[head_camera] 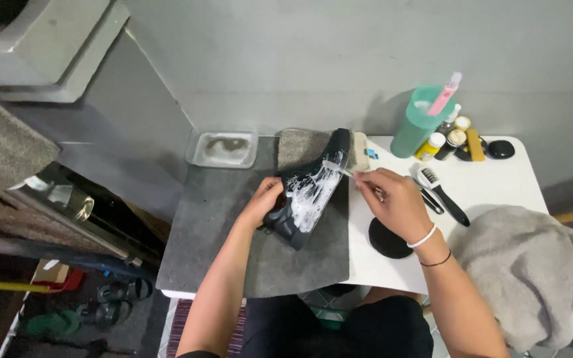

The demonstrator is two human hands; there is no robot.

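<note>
A black high-top shoe (308, 192) lies tilted on a dark grey mat (233, 232), its side smeared with white foam. My left hand (263, 201) grips the shoe at its lower left. A small clear-handled brush (337, 168) is pinched in my right hand (392, 199), and its bristle end touches the foamy upper part of the shoe.
A clear tub of soapy water (223, 148) sits at the mat's far left. On the white table (499, 182) stand a teal bottle (417, 125), small jars (442, 140), a black-handled brush (442, 193) and a black round lid (388, 240). A grey towel (522, 265) lies right.
</note>
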